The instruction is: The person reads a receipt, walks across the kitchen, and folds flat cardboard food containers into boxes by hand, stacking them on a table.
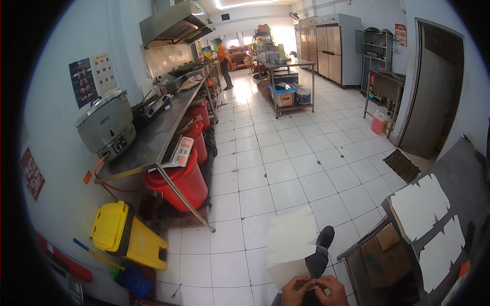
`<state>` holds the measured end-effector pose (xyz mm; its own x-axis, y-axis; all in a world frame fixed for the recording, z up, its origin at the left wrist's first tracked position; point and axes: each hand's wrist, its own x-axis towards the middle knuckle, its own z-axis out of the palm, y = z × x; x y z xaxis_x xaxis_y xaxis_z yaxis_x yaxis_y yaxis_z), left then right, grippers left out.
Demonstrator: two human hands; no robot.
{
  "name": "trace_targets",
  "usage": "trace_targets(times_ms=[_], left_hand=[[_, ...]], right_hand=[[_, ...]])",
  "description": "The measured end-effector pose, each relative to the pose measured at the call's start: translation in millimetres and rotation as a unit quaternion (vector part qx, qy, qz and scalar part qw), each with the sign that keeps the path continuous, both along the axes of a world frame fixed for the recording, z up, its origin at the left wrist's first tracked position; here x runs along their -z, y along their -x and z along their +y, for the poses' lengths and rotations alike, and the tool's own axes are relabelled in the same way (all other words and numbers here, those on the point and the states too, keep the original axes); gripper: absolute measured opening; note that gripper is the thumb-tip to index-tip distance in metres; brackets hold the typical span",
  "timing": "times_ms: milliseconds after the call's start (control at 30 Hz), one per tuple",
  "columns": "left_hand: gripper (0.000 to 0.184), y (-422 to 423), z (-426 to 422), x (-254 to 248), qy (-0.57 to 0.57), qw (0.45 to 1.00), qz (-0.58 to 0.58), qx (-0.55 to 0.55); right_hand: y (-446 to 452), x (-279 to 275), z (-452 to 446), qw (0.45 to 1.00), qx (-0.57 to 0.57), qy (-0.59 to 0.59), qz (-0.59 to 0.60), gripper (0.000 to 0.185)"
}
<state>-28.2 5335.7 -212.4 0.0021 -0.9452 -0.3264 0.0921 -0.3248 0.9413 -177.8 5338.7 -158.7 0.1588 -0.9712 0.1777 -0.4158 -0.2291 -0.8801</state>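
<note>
At the bottom centre, my left hand (296, 292) and my right hand (331, 291) come together over my lap. The fingers of both are closed in a pinch at the near corner of a partly folded white cardboard box blank (292, 235). One panel of it stretches away from me, and a creased flap lies nearer, beside my left hand. The small part between my fingertips is mostly hidden. To my right, flat stacks of similar notched blanks (419, 206) lie on a dark table (462, 176).
A yellow pedal bin (130, 232) and a blue dustpan (133, 283) stand at the left. Behind them, red bins (178, 178) sit under a steel counter (153, 135) with a large cooker (106, 122). A person in orange (223, 56) stands far back. Beneath the dark table is a brown carton (383, 260).
</note>
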Motion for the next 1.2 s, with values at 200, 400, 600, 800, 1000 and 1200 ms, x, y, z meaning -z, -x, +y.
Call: trace_targets(times_ms=[200,400,600,800,1000,1200], left_hand=[[0.028,-5.7,0.5,12.4,0.053,0.996,-0.068,0.017],[0.036,-0.4,11.1,-21.8,0.061,0.992,-0.104,0.021],[0.03,-5.0,24.9,-94.6,0.079,0.986,-0.149,-0.008],[0.043,-26.6,3.0,-49.5,0.231,0.909,-0.229,-0.261],[0.04,-35.2,0.8,-30.1,0.031,0.97,-0.108,-0.214],[0.025,-44.1,0.0,18.9,0.062,0.973,-0.087,-0.204]], right_hand=[[-3.7,4.9,4.8,0.998,-0.007,-0.003,0.056,0.023],[-3.6,27.7,3.5,0.998,0.048,0.011,0.051,0.02],[1.6,52.7,2.8,0.988,0.133,-0.003,0.075,0.016],[4.2,39.9,-5.4,0.982,0.181,-0.026,0.036,0.021],[-0.8,51.2,-12.9,0.982,0.18,0.052,0.02,0.019],[-27.1,-19.1,3.9,0.949,0.208,0.217,0.098,0.028]])
